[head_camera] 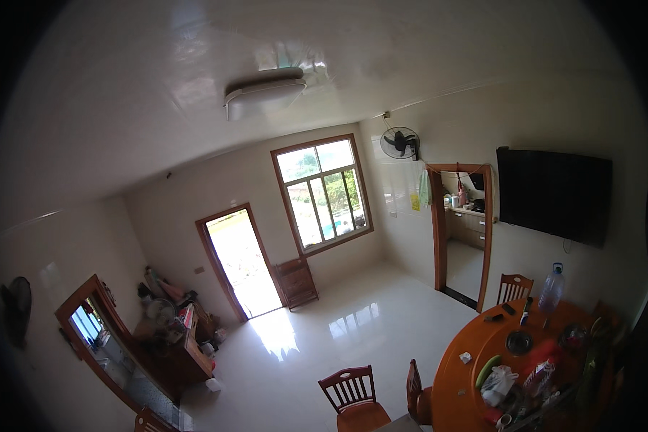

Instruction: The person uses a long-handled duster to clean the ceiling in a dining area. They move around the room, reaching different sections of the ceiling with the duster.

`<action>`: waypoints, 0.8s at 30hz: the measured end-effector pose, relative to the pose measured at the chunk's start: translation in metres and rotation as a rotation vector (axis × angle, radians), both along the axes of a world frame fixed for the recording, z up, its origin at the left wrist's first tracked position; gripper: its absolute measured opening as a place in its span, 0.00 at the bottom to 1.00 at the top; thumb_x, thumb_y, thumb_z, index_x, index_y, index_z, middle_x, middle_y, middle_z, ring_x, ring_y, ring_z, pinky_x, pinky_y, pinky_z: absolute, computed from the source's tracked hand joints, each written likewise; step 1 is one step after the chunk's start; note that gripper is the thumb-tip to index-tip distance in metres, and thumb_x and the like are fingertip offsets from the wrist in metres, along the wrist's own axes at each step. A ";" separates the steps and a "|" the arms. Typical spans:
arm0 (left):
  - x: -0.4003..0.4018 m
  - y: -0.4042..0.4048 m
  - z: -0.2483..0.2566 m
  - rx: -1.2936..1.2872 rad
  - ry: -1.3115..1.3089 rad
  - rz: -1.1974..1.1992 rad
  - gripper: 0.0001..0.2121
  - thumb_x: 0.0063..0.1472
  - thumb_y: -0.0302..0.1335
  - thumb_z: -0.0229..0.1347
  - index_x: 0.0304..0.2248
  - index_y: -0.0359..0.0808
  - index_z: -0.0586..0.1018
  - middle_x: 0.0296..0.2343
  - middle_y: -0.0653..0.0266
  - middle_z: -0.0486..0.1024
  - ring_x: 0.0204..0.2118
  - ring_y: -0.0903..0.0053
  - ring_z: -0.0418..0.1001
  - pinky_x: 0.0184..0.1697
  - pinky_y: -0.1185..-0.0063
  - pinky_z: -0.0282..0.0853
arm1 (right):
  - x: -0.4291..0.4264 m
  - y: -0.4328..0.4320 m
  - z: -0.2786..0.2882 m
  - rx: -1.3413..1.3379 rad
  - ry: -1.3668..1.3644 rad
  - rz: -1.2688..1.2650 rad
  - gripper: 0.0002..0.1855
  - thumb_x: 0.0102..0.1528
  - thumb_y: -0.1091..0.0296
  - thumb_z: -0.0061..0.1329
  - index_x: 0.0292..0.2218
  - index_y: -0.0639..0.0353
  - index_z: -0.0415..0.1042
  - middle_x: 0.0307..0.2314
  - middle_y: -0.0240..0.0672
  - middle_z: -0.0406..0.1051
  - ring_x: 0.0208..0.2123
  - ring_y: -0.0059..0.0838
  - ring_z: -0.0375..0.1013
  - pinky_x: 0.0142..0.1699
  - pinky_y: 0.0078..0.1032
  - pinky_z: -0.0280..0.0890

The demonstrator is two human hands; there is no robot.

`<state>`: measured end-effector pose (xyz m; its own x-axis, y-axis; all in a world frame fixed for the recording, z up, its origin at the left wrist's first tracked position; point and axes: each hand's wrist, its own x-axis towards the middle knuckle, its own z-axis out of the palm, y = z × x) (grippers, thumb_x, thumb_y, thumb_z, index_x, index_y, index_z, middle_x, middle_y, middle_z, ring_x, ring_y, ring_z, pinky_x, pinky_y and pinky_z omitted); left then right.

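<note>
Both my left hand and my right hand are out of view. At the lower right lies a round orange wooden table [447,372] with a raised middle. On it I see a large clear plastic water bottle [552,291] with a blue cap, a glass ashtray or bowl [519,342], a white plastic bag [499,385] and a long green vegetable [487,371]. A small dark object [493,318], perhaps a remote control, lies near the far edge. Red items on the right side are blurred.
Wooden chairs [355,397] stand around the table. A bright doorway [243,264], a kitchen doorway [464,254] and a third doorway [102,340] open off the room. A cluttered wooden cabinet [186,362] stands left; a television [553,194] and a fan [399,143] hang on the right wall.
</note>
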<state>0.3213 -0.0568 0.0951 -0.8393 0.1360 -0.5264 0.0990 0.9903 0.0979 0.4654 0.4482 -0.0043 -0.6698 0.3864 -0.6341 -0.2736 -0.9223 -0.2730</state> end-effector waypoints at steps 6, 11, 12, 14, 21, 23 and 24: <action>-0.011 -0.078 0.022 0.124 0.117 0.046 0.18 0.51 0.46 0.52 0.30 0.37 0.77 0.31 0.53 0.74 0.37 0.59 0.71 0.40 0.61 0.63 | -0.131 -0.054 0.143 0.084 0.839 0.471 0.15 0.54 0.60 0.42 0.19 0.57 0.62 0.17 0.34 0.67 0.18 0.28 0.65 0.28 0.34 0.63; -0.027 -0.151 0.039 0.273 0.282 0.109 0.19 0.51 0.46 0.52 0.26 0.37 0.78 0.28 0.52 0.75 0.34 0.59 0.72 0.36 0.63 0.65 | -0.225 -0.152 0.307 0.370 0.647 0.381 0.09 0.54 0.62 0.46 0.26 0.56 0.70 0.16 0.33 0.67 0.22 0.31 0.68 0.32 0.39 0.62; -0.033 -0.162 0.042 0.311 0.326 0.119 0.19 0.51 0.47 0.52 0.26 0.37 0.78 0.28 0.52 0.75 0.34 0.59 0.72 0.36 0.63 0.65 | -0.247 -0.166 0.330 0.389 0.636 0.350 0.07 0.53 0.63 0.48 0.27 0.54 0.68 0.16 0.33 0.66 0.21 0.30 0.68 0.31 0.39 0.62; -0.037 -0.184 0.042 0.374 0.430 0.166 0.19 0.51 0.47 0.52 0.24 0.37 0.78 0.26 0.52 0.75 0.32 0.59 0.73 0.35 0.63 0.66 | -0.279 -0.209 0.387 0.570 0.648 0.258 0.05 0.53 0.69 0.46 0.29 0.55 0.63 0.18 0.32 0.61 0.21 0.28 0.65 0.30 0.37 0.65; -0.060 -0.206 0.090 0.418 1.083 0.413 0.16 0.50 0.42 0.56 0.15 0.39 0.71 0.12 0.57 0.70 0.15 0.58 0.68 0.19 0.65 0.62 | -0.355 -0.301 0.538 0.768 0.876 0.432 0.08 0.54 0.68 0.46 0.27 0.57 0.60 0.16 0.32 0.61 0.18 0.28 0.63 0.28 0.33 0.66; -0.065 -0.200 0.113 0.367 1.214 0.475 0.16 0.49 0.40 0.57 0.14 0.39 0.69 0.12 0.58 0.69 0.15 0.60 0.68 0.18 0.66 0.62 | -0.387 -0.309 0.573 0.746 0.953 0.569 0.11 0.55 0.66 0.46 0.23 0.57 0.61 0.14 0.31 0.60 0.17 0.28 0.63 0.28 0.32 0.65; -0.070 -0.196 0.124 0.381 1.255 0.507 0.16 0.49 0.40 0.57 0.14 0.39 0.69 0.12 0.58 0.69 0.15 0.60 0.67 0.18 0.66 0.61 | -0.392 -0.316 0.596 0.729 0.989 0.609 0.13 0.55 0.65 0.46 0.20 0.56 0.61 0.13 0.31 0.59 0.17 0.28 0.63 0.28 0.31 0.64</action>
